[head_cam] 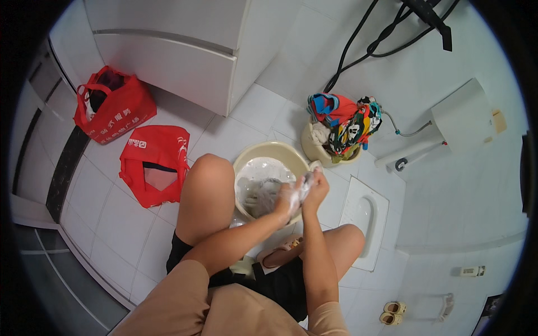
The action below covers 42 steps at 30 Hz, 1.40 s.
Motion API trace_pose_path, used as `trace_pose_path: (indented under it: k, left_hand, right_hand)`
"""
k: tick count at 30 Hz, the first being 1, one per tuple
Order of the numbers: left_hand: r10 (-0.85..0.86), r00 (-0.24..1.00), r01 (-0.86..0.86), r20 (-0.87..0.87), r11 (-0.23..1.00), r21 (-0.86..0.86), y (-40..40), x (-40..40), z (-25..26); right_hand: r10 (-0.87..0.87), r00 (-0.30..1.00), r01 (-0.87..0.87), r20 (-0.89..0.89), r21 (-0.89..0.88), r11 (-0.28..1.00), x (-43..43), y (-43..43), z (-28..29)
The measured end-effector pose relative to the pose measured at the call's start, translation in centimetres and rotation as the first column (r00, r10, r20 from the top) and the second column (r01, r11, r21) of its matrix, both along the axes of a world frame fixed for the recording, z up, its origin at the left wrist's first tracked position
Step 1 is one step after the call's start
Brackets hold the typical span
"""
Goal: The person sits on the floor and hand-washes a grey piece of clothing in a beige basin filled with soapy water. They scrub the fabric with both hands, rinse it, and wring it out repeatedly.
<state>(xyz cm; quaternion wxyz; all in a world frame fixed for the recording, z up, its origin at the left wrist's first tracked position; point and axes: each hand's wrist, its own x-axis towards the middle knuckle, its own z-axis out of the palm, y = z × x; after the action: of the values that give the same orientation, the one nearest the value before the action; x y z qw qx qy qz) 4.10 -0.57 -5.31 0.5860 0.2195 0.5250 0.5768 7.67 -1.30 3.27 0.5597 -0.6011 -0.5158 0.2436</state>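
Observation:
A cream plastic basin (310, 164) stands on the tiled floor between my knees, holding cloudy water with white suds (265, 168). Grey wet cloth (265, 200) lies partly sunk in it. Over the basin's right side, my left hand (289, 200) and my right hand (316, 194) are pressed close together. Both grip a grey soapy cloth (307, 185), bunched between them and covered in lather. Whether this piece joins the cloth in the water cannot be seen. Foam coats my left hand's fingers and back.
Behind the basin, a cream bucket (310, 140) is heaped with colourful clothes (346, 126). A squat toilet (365, 222) lies to the right. Two red bags (122, 113) with writing sit at left, below a white cabinet (168, 67). Black hoses (357, 46) hang at upper right.

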Motion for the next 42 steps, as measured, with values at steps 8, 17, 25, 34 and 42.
trace_pose_path:
  k: [8, 17, 25, 34, 42]
  left_hand:
    - [-0.052, 0.997, 0.049, -0.057, 0.997, -0.053, 0.0, 0.5, 1.4]
    - [-0.190, 0.954, 0.208, 0.234, 0.977, -0.054, 0.4, -1.3, 5.0]
    - [-0.102, 0.986, 0.113, 0.129, 0.991, -0.078, 1.2, -1.8, 4.1]
    - [-0.069, 0.930, 0.077, 0.360, 0.997, -0.008, -0.2, -4.0, 7.5]
    - [-0.085, 0.871, 0.075, 0.483, 0.996, 0.040, -0.1, -3.5, 5.5]
  right_hand:
    - [-0.046, 0.979, -0.003, -0.201, -0.238, 0.971, 1.3, 0.1, 1.3]
    - [-0.072, 0.991, 0.073, 0.114, -0.010, 0.997, 0.6, -0.9, 0.9]
    - [-0.092, 0.972, 0.055, 0.215, 0.172, 0.984, -0.7, -1.6, -0.7]
    - [0.017, 0.974, -0.061, 0.225, 0.193, 0.979, -2.1, -2.6, 1.6]
    - [0.041, 0.991, -0.051, 0.127, 0.074, 0.996, -1.9, -2.0, 1.6]
